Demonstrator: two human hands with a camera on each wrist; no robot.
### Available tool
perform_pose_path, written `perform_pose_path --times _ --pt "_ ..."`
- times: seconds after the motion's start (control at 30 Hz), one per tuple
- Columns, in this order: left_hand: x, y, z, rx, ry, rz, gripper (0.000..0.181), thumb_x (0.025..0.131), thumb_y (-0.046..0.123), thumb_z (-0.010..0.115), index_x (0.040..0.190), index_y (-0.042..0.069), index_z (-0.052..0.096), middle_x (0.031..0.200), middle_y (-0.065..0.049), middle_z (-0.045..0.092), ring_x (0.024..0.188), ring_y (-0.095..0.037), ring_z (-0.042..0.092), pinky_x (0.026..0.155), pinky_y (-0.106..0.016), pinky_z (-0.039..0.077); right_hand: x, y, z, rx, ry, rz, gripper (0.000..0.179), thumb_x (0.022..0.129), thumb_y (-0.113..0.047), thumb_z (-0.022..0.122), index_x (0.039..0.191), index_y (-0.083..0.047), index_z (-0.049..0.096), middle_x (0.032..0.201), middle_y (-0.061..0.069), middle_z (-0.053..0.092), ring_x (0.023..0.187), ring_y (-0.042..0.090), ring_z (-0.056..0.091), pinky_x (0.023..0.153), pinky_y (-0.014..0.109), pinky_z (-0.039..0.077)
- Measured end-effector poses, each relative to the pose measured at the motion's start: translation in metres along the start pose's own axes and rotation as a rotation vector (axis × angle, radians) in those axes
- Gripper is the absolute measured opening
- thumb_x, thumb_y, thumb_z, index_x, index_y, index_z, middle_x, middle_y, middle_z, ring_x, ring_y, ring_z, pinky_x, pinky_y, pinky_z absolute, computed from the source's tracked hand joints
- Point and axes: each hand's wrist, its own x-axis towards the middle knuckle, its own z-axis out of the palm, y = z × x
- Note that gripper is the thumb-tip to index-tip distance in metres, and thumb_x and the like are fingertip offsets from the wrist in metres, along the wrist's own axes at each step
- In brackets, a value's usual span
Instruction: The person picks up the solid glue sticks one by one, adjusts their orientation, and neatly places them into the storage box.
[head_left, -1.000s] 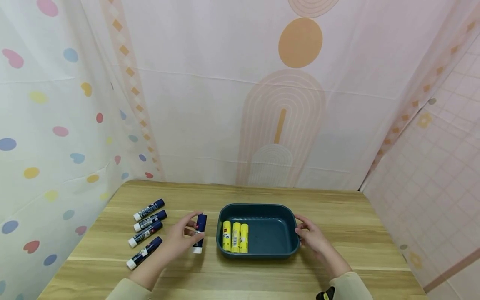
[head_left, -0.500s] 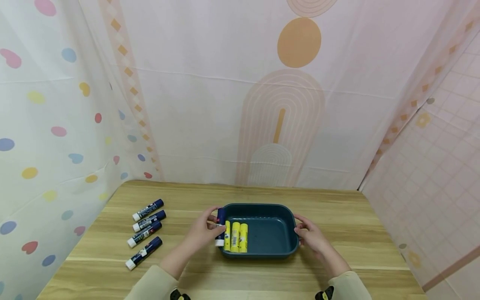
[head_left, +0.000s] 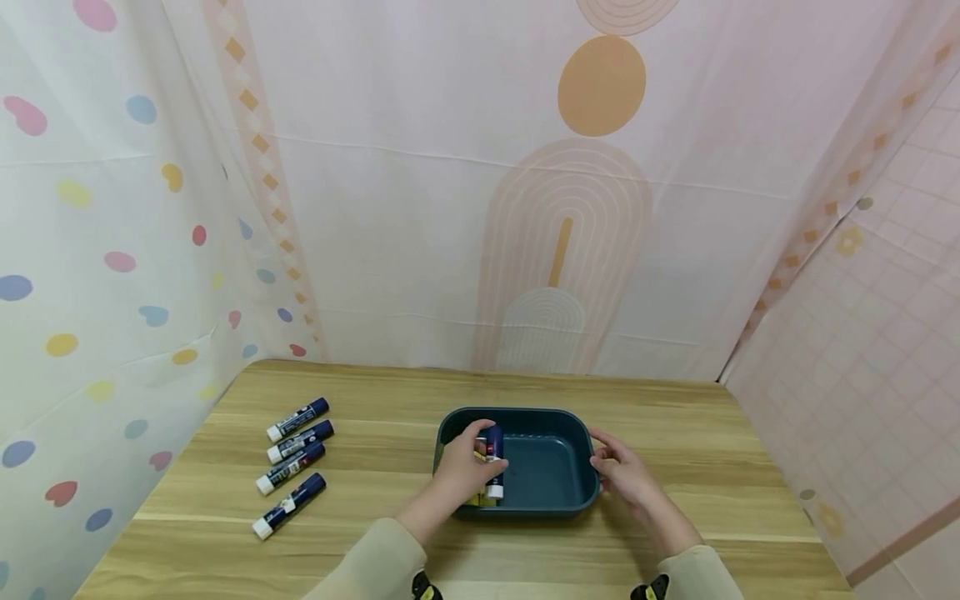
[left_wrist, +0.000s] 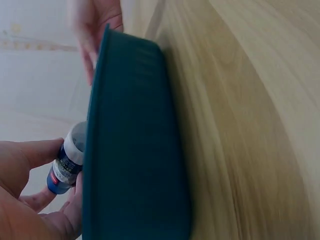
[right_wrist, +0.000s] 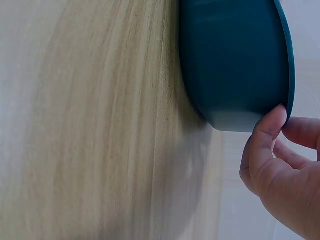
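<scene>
My left hand (head_left: pixel 461 468) pinches a dark blue glue stick (head_left: pixel 495 458) with a white end, over the left half of the dark teal bin (head_left: pixel 547 504). In the left wrist view the same glue stick (left_wrist: pixel 67 162) sits between thumb and fingers beside the bin's rim (left_wrist: pixel 95 125). Yellow glue sticks (head_left: pixel 480 500) lie in the bin, mostly hidden behind the left hand. At the bin's right end, my right hand (head_left: pixel 622 471) grips the rim; the right wrist view has its thumb and fingers (right_wrist: pixel 270 122) pinching the edge.
Several dark blue glue sticks (head_left: pixel 288 467) with white ends lie in a slanted column on the left of the wooden table (head_left: pixel 375 550). Patterned curtains (head_left: pixel 397 250) hang behind the table and along its sides.
My left hand has carried the blue glue stick rightward from the table beside the bin, past its left rim, to over the yellow glue sticks. My right hand stays at the rim.
</scene>
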Motion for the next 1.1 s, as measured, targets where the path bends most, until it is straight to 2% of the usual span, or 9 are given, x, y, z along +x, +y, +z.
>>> perform_pose_path --times 0.13,0.27,0.4,0.5,0.7,0.87,1.1 --pt "0.003 0.003 0.014 0.03 0.014 -0.011 0.057 0.081 0.011 0.074 0.13 0.006 0.046 0.087 -0.009 0.052 0.066 -0.015 0.056 0.059 -0.028 0.049 0.0 0.0 0.0 0.002 0.0 0.0 0.047 0.094 0.004 0.046 0.14 0.003 0.038 0.091 0.005 0.043 0.064 0.013 0.046 0.056 0.024 0.042" --pt "0.005 0.007 0.025 0.095 0.031 -0.016 0.057 0.08 0.011 0.074 0.13 0.007 0.047 0.087 -0.008 0.051 0.072 -0.017 0.051 0.063 -0.031 0.047 0.001 0.001 0.0 -0.003 0.011 0.011 0.046 0.094 0.004 0.046 0.14 0.0 0.04 0.092 0.005 0.043 0.065 0.014 0.046 0.056 0.024 0.042" --pt "0.004 0.008 0.032 0.168 0.05 -0.017 0.058 0.08 0.012 0.075 0.131 0.011 0.047 0.102 -0.012 0.057 0.091 -0.023 0.055 0.08 -0.041 0.052 0.001 0.001 0.0 -0.005 0.008 0.012 0.046 0.094 0.002 0.046 0.14 0.0 0.04 0.092 0.005 0.043 0.066 0.014 0.046 0.057 0.023 0.041" --pt "0.003 0.009 0.036 0.234 0.062 -0.017 0.058 0.079 0.014 0.076 0.13 0.014 0.048 0.116 -0.014 0.058 0.103 -0.026 0.058 0.09 -0.048 0.05 0.001 0.001 0.0 -0.002 0.005 0.01 0.046 0.094 0.003 0.046 0.14 0.0 0.04 0.091 0.005 0.043 0.066 0.013 0.046 0.057 0.023 0.041" --pt "0.005 0.009 0.04 0.397 0.098 -0.002 0.057 0.075 0.021 0.08 0.124 0.017 0.051 0.114 -0.012 0.061 0.097 -0.027 0.061 0.084 -0.047 0.052 0.0 0.001 -0.001 -0.003 -0.005 0.001 0.047 0.093 0.004 0.045 0.14 0.001 0.039 0.091 0.004 0.042 0.065 0.012 0.045 0.056 0.022 0.041" --pt "0.01 0.006 0.043 0.54 0.125 0.007 0.057 0.073 0.028 0.081 0.122 0.015 0.054 0.112 -0.011 0.065 0.098 -0.027 0.056 0.082 -0.046 0.052 0.001 0.001 0.0 -0.005 -0.004 0.001 0.047 0.094 0.004 0.046 0.14 0.001 0.039 0.092 0.005 0.042 0.066 0.013 0.046 0.056 0.022 0.041" --pt "0.014 0.004 0.044 0.729 0.126 0.015 0.058 0.071 0.036 0.082 0.117 0.01 0.059 0.106 -0.012 0.059 0.096 -0.027 0.05 0.076 -0.043 0.051 -0.001 0.0 0.0 -0.014 0.001 0.001 0.047 0.094 0.004 0.046 0.14 0.001 0.039 0.093 0.005 0.042 0.066 0.013 0.046 0.057 0.022 0.041"
